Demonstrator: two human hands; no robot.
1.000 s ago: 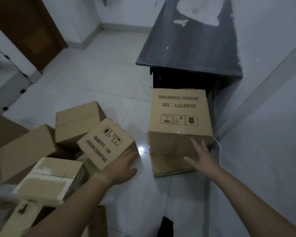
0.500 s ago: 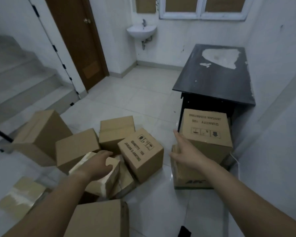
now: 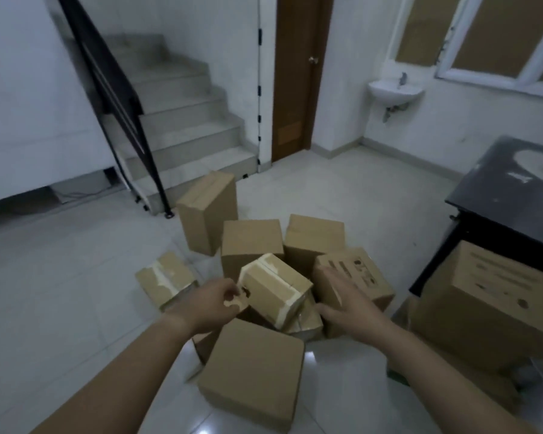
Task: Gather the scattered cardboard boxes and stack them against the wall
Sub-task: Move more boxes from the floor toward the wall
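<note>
1. Bottom centre of the frame: a plain box (image 3: 254,374) lies nearest, flat on the floor tiles (image 3: 76,292). It touches the pile behind it and neither hand is on it.
2. Just above it, the left hand (image 3: 213,303) has its fingers curled tight on the torn near corner of the taped box (image 3: 275,289). That box sits tilted on top of the heap, probably the easiest 1 to lift first.
3. Right of centre, the right hand (image 3: 347,305) is spread flat, fingers straight and apart, over the printed box (image 3: 355,280). It holds nothing, and I cannot tell whether the palm touches the card. It looks ready to take the taped box's other side.
4. Lower right: the stacked box (image 3: 486,305) rests on another box beside the black table (image 3: 508,189), likely the start of the wall stack.
5. Centre, farther back: 2 upright boxes (image 3: 251,242) stand side by side, with a tall leaning box (image 3: 207,211) behind them and a torn box (image 3: 165,278) apart at the left. All are yet to be gathered.
6. Upper frame: the stairs (image 3: 182,120) and door (image 3: 298,73).
</note>
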